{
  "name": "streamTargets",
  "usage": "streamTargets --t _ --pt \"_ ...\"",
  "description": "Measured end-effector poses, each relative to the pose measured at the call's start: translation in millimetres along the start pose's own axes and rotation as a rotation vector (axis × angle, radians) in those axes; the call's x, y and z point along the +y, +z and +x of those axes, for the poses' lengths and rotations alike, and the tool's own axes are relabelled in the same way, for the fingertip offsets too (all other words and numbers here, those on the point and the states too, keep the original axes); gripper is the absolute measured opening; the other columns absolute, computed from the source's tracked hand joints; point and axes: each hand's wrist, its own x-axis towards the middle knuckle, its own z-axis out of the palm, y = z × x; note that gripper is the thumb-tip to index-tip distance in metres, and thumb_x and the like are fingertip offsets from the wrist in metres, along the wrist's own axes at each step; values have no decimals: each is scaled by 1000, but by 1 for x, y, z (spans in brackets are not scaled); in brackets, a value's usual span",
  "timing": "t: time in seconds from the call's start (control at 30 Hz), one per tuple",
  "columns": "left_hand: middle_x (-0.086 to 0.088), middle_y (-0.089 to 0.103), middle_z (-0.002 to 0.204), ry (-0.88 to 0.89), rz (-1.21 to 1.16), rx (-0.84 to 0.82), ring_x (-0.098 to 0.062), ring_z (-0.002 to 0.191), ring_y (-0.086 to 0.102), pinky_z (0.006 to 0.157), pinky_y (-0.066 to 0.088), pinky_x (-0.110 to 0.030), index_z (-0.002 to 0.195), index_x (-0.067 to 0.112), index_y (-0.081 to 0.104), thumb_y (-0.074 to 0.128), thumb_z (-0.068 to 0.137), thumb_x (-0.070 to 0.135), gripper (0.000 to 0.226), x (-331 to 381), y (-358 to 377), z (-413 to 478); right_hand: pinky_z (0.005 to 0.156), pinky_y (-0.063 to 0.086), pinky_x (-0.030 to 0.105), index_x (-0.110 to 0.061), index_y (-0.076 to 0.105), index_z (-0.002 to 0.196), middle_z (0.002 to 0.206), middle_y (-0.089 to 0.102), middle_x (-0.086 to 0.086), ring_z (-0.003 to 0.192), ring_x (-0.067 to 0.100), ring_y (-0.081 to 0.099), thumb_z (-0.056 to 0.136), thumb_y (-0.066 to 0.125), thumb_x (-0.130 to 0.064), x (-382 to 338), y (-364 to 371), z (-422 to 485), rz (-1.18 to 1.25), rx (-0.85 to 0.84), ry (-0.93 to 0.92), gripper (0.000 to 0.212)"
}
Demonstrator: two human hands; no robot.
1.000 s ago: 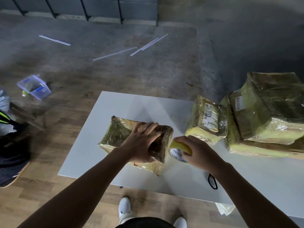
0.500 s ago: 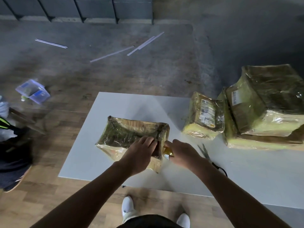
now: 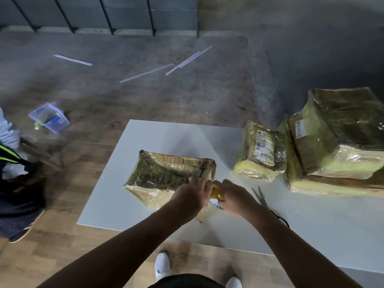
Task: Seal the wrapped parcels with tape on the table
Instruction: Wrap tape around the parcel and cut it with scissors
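The parcel (image 3: 166, 177) lies on the bench (image 3: 311, 231) with its long axis running left to right ahead of you, your left hand (image 3: 192, 197) pressing its near right corner, your right hand (image 3: 233, 197) gripping the tape roll (image 3: 217, 197) just beside that end.

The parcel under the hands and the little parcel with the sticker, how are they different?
The parcel under the hands lies flat, near the table's front left; the little parcel leans tilted against the big stack on the right. Both hands, left hand and right hand, work at the first one with yellow tape; nobody touches the little one. The little one's white label faces up. Both wear shiny yellowish plastic wrap.
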Motion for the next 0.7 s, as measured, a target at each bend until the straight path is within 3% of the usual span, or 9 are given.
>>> streamTargets --t 0.1,0.17,0.27,0.33,0.47,0.6,0.7 --pt "-12 62 88 -21 -130 34 -23 68 60 40 50 -26 114 6 64 83 55 14 62 -12 -6 -2 73 48 28 -32 48 128 104 50 2 89 24 59 85 63 -25 2 -4 0 84 51 -5 46" --pt "-11 62 96 -80 -208 96 -23 73 62 43 50 -28 116 9 61 83 60 16 60 -24 -17 -6 70 47 25 -32 54 123 101 50 -1 88 20 59 80 68 -19 3 -15 -1 191 170 -36 47" --pt "-9 60 98 -161 -373 251 -24 74 61 44 49 -29 125 11 52 78 68 16 62 -47 -30 -19 70 42 8 -31 56 125 104 49 -4 90 10 55 76 72 -11 -1 -48 1 388 383 -71 56" --pt "-8 60 102 -223 -479 318 -25 79 62 48 53 -31 131 16 48 72 74 17 62 -59 -34 -28 72 37 1 -25 53 129 108 49 -4 92 5 50 75 67 -9 -12 -74 3 437 508 -133 58" --pt "-4 59 106 -342 -651 356 -21 75 64 56 53 -25 133 18 50 64 76 27 59 -68 -36 -41 87 35 2 -17 52 127 119 54 2 106 2 48 77 60 -17 -31 -91 17 422 639 -258 51" --pt "-2 57 111 -356 -550 310 -18 76 65 53 50 -25 131 21 51 72 74 44 64 -84 -40 -46 86 40 8 -15 57 122 114 57 6 103 11 53 78 55 -20 -42 -92 30 405 634 -284 44" --pt "-12 53 118 -331 -306 307 -30 101 59 56 56 -37 125 21 53 85 60 44 76 -101 -48 -48 78 44 13 -19 57 123 110 56 4 97 15 56 76 63 -8 -53 -97 41 331 602 -301 48"
